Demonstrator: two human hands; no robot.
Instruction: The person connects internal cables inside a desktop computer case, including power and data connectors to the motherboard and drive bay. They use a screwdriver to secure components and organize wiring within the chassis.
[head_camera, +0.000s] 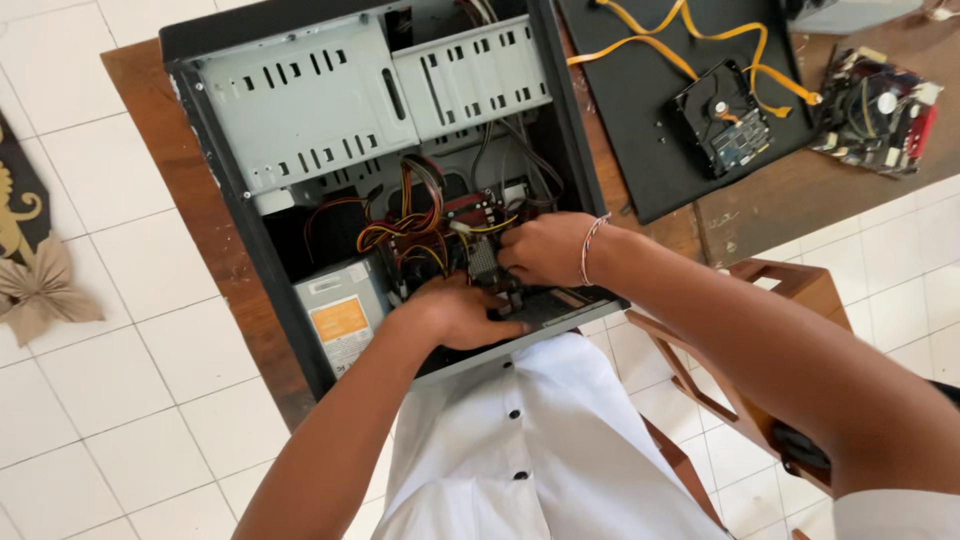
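Observation:
An open black computer case (215, 150) lies on its side on a brown wooden table (165, 120). Both my hands reach inside it. My left hand (455, 312) rests flat on the lower part of the board, near the case's bottom edge. My right hand (545, 247), with a thin bracelet on the wrist, has its fingers pinched around something small beside a silver heatsink (482, 258); what it grips is hidden. A tangle of red, yellow and black wires (410, 225) lies just left of my right hand.
A grey power supply with an orange label (340, 318) sits in the case's lower left. Metal drive cages (370, 85) fill its top. A black side panel (640, 110) carries a hard drive (725, 120) with yellow cables. A loose fan assembly (878, 110) lies right. A wooden chair (770, 300) stands beside me.

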